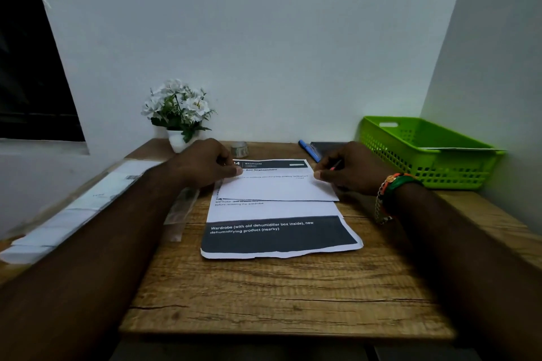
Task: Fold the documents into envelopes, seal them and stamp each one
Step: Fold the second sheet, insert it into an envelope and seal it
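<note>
A printed document (278,236) with a black band near its front edge lies in the middle of the wooden table (287,296). A blank white sheet (278,189) lies across the document's upper half; whether it is an envelope or a folded page I cannot tell. My left hand (205,165) pinches the sheet's far left corner with curled fingers. My right hand (349,168) pinches the far right corner, and a thin pinkish stick (335,165) pokes out between its fingers. A blurred row of white envelopes (67,214) runs along the table's left side.
A clear plastic sleeve (180,211) lies left of the document. At the back stand a white flower pot (179,114), a small clear jar (239,149), a blue marker (308,150) and a dark flat item (328,146). A green basket (425,152) holding paper sits back right.
</note>
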Demonstrator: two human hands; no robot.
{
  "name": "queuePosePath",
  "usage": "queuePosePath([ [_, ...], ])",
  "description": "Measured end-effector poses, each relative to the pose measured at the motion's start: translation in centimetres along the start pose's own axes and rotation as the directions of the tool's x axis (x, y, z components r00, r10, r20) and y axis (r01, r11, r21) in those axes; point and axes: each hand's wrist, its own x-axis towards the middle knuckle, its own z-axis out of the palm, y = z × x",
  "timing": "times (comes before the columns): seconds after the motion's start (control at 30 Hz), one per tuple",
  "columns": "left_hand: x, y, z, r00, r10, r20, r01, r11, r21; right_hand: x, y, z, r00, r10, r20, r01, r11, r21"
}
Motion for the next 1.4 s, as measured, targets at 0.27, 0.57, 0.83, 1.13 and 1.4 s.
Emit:
queuePosePath([
  [0.27, 0.4, 0.6, 0.8, 0.997, -0.001, 0.075, 0.000, 1.000, 0.014, -0.1, 0.0, 0.1, 0.995, 0.005, 0.105, 0.015, 0.981, -0.192],
  [0.57, -0.8, 1.4, 1.2, 1.000, 0.025, -0.003, -0.025, 0.998, 0.066, -0.4, -1.4, 0.4, 0.991, 0.052, 0.121, -0.007, 0.937, -0.348],
  [0.83, -10.6, -2.4, -4.9, 0.992, 0.025, -0.121, -0.049, 0.978, -0.201, -1.7, -3.8, 0.6, 0.992, -0.001, 0.125, 0.069, 0.836, -0.544],
  [1.13, -22.5, -10.7, -7.1, 0.969, -0.145, -0.201, 0.072, 0.940, -0.333, -4.3, -17.2, 8.5, 0.867, -0.467, 0.175, 0.473, 0.881, 0.007],
  [1.4, -23.7, -10.0, -6.9, 0.980, -0.121, -0.158, 0.072, 0.956, -0.285, -4.5, -23.6, 15.1, 0.772, -0.557, 0.308, 0.566, 0.822, 0.068],
])
